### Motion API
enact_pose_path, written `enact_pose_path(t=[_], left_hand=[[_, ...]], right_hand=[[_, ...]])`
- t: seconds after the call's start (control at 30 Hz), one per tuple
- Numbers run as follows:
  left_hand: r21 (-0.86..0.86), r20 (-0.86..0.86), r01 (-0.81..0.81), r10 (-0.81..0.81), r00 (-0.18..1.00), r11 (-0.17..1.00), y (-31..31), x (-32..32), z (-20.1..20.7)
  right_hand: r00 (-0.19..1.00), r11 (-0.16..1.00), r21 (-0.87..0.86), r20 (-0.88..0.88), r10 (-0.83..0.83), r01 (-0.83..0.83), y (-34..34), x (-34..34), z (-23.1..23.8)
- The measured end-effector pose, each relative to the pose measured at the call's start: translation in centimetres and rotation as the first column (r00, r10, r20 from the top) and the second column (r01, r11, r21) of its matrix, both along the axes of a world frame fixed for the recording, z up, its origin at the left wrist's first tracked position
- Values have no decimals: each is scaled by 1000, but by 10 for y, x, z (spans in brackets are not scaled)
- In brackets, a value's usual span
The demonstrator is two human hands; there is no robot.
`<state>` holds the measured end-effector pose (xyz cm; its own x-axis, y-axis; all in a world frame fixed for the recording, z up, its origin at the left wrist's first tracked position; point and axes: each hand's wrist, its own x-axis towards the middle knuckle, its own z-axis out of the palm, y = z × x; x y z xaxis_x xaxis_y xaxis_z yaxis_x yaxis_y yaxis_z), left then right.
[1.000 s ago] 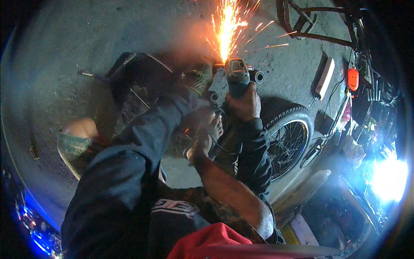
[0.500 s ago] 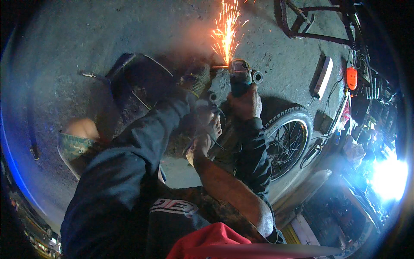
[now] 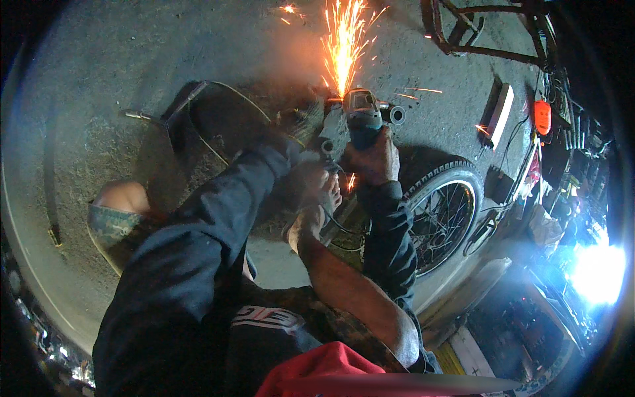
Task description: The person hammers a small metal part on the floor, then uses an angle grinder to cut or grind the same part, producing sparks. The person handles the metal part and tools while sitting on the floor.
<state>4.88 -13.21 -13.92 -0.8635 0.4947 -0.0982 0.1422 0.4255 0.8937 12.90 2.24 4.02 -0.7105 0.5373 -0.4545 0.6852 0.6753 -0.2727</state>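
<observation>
My right hand [image 3: 376, 157] is closed around the body of a teal angle grinder [image 3: 364, 120], whose head points away from me. A tall plume of orange sparks [image 3: 344, 49] shoots from the grinder's front left edge, where a piece of metal glows. My left hand [image 3: 299, 124], in a knit work glove, is beside the grinder in deep shadow. Its fingers look closed, but what they hold is hidden. Short round tube ends [image 3: 397, 115] show right of the grinder and below it. My bare foot [image 3: 324, 190] rests just nearer than the hands.
A spoked wheel with a knobbly tyre [image 3: 444, 215] lies to the right. Cable with metal ends [image 3: 192, 92] lies at left. Beyond are a metal frame [image 3: 489, 49], a pale rectangular bar [image 3: 503, 112] and an orange object [image 3: 542, 118]. A glaring light [image 3: 597, 274] shines at right.
The grinder and my right hand have shifted slightly left and nearer. The spark plume is bigger, and stray sparks now fly to the right and near my foot.
</observation>
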Motion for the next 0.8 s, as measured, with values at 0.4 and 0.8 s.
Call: enact_pose_path(t=[0.4,0.8], left_hand=[[373,306,-155,37,951,915,9,20,-31],[-380,-226,104,-201,953,919,1,8,23]], right_hand=[[999,1000,-3,-44,15,-15,1,0,-3],[998,1000,-21,-65,12,-14,2,3,-5]])
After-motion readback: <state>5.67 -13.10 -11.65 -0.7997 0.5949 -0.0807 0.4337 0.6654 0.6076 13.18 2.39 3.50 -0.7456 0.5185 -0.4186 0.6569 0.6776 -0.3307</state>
